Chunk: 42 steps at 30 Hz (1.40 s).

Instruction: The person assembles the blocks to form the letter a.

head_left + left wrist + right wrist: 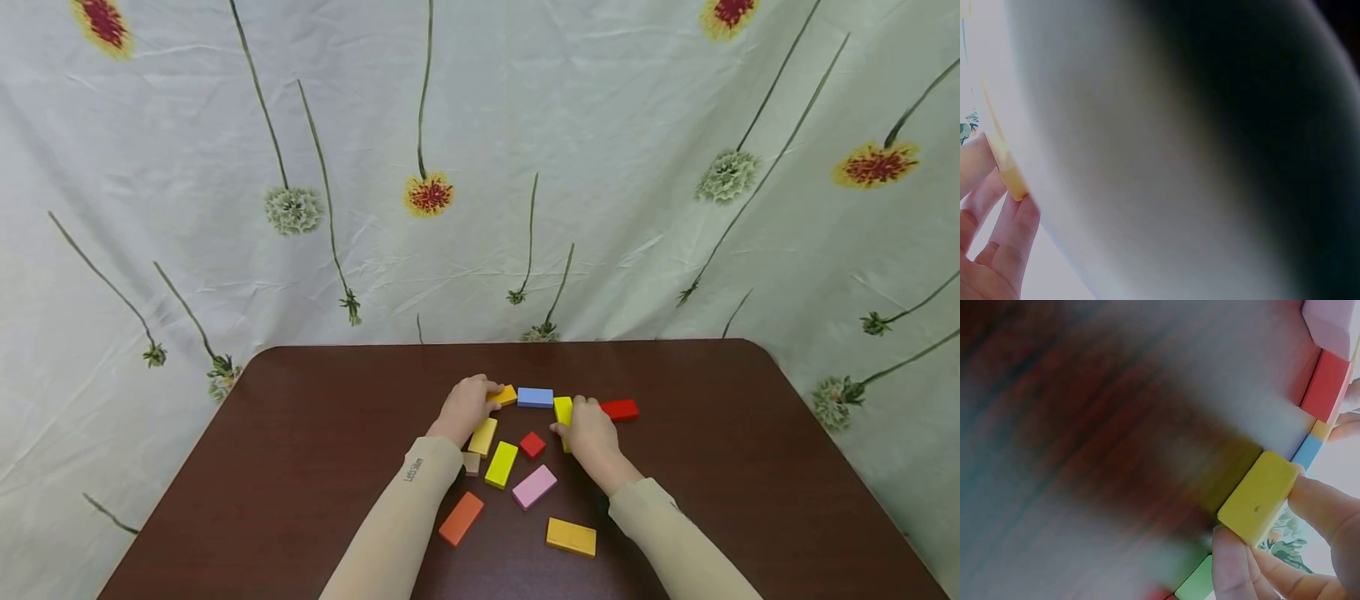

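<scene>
In the head view my left hand (465,408) is at the far left of a loose group of blocks, pinching an orange-yellow block (507,395). The left wrist view shows that block (1012,178) between thumb and fingers, though a blurred sleeve covers most of the picture. My right hand (592,437) pinches a bright yellow block (562,409) by its two sides, clearest in the right wrist view (1259,499). Between the two held blocks lies a blue block (535,397). A red block (621,410) sits just beyond my right fingers, and a green block (1195,580) shows beside them.
Inside the arms lie a pale yellow block (483,437), a lime block (501,465), a small red block (532,445), a pink block (535,487) and a tan block (471,464). Nearer are an orange block (461,519) and an amber block (572,537). A flowered cloth (600,125) hangs behind the brown table (750,500).
</scene>
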Motion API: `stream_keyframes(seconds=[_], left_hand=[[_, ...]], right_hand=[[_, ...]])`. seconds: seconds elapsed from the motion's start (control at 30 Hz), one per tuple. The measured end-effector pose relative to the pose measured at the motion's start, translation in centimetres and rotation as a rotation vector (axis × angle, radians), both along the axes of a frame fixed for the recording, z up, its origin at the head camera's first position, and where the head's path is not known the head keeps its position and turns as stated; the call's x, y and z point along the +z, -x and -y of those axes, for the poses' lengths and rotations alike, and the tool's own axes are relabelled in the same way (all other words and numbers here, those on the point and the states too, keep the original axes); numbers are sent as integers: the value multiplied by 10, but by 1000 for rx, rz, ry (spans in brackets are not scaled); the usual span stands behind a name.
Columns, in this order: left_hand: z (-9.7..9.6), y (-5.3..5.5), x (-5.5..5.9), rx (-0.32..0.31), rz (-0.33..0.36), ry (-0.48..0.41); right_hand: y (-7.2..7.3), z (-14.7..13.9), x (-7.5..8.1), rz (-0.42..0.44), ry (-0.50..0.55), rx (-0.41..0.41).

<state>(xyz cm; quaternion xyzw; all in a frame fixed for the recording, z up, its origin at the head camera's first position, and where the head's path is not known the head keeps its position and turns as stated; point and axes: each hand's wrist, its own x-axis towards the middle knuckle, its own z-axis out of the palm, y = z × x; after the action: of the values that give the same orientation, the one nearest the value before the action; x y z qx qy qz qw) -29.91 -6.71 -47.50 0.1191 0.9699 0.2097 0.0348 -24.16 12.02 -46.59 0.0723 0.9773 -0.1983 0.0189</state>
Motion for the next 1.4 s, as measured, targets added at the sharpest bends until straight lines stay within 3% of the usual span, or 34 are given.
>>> stream_keyframes(seconds=[1.0, 1.4], left_hand=[[0, 2, -4, -6, 4, -7], [1, 0, 0, -6, 4, -13]], right_hand=[[-6, -15, 1, -17, 66, 71], [-14, -41, -6, 64, 93, 301]])
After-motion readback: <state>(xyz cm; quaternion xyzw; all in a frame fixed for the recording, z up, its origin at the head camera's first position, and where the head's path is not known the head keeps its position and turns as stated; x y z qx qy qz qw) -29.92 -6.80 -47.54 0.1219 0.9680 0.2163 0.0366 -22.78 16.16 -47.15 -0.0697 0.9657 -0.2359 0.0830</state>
